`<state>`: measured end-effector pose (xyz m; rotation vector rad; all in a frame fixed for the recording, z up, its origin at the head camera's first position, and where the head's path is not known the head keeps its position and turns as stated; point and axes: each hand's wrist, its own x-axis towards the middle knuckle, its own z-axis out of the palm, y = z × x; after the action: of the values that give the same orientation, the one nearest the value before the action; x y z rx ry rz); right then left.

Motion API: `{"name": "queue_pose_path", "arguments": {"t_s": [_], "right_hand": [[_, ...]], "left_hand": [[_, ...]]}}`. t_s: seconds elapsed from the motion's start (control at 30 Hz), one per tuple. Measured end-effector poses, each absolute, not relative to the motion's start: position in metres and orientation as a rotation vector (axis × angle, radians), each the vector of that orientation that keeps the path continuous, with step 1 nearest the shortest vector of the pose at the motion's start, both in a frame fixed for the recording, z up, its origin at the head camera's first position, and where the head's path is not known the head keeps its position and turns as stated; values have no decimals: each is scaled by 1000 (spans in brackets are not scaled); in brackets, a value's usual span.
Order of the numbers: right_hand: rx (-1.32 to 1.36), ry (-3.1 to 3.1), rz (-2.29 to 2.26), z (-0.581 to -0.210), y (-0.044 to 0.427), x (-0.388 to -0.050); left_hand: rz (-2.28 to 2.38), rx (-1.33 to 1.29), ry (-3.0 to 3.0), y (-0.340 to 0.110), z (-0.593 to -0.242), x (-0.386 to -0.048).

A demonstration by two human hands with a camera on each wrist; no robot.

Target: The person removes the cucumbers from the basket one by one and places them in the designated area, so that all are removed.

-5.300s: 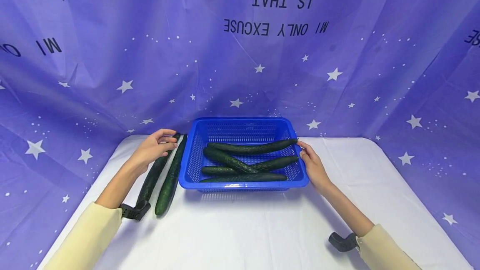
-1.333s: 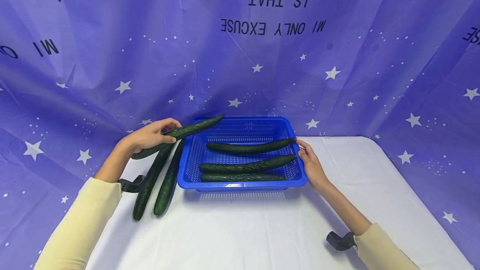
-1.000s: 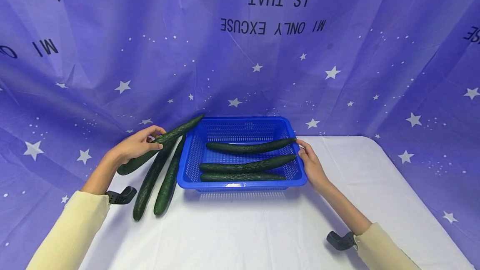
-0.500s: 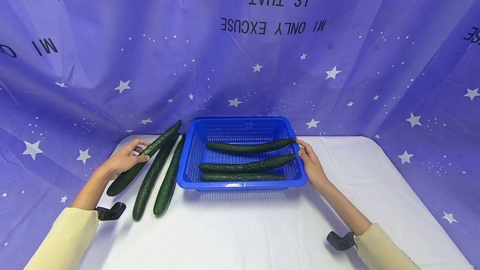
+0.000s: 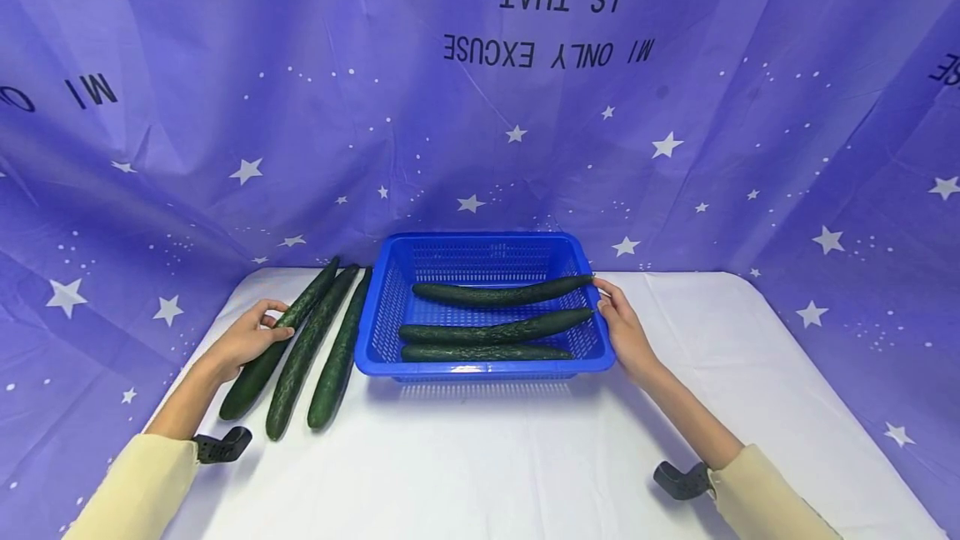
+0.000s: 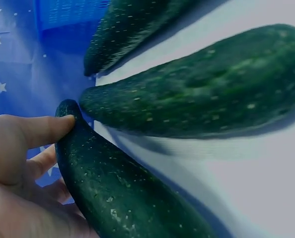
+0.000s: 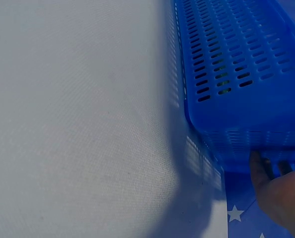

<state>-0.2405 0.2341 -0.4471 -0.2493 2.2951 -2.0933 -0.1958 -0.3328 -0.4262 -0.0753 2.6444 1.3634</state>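
At the table's left side, my left hand (image 5: 251, 337) grips a dark green cucumber (image 5: 251, 382), its thumb on the near side and fingers on the far side. In the left wrist view that cucumber (image 6: 122, 193) lies between thumb and fingers. Two more cucumbers, a middle one (image 5: 303, 365) and a right one (image 5: 335, 373), lie beside it, slanting the same way. My right hand (image 5: 628, 336) holds the right rim of the blue plastic basket (image 5: 480, 368). Inside the basket, three cucumbers lie crosswise: a back one (image 5: 498, 295), a middle one (image 5: 495, 330) and a front one (image 5: 487, 352).
White cloth (image 5: 480, 457) covers the table. A purple curtain (image 5: 480, 165) with stars and lettering hangs behind and along both sides. The right-hand cucumber on the table lies close to the basket's left wall. Black wrist devices (image 5: 681, 482) sit on both arms.
The left hand has taken the slanting cucumber out of the basket, carried it left and lowered it beside the two on the table. The right hand has stayed at the basket's rim.
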Motion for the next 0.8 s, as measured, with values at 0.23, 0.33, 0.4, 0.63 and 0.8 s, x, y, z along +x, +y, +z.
{"name": "queue_pose_path", "arguments": {"t_s": [0.23,0.33,0.4,0.63,0.8], "right_hand": [[-245,2294,-2090,-446,234,-240],[-236,2296,-2086,-446,234,-240],[-228,2299,-2084,-446,235,-240],[-215,2303,-2078,-446,235,-240],[-222,2303,-2083,-446,234,-241]], "left_hand": [[1397,-126,2639,-331,-436,-196],[1399,-135,2633,-330,-437,-197],[1392,-138,2637,-329,-437,-197],[1336,-145,2671,-328,-441,-200],[1315,-147,2693,-328,-444,-201]]}}
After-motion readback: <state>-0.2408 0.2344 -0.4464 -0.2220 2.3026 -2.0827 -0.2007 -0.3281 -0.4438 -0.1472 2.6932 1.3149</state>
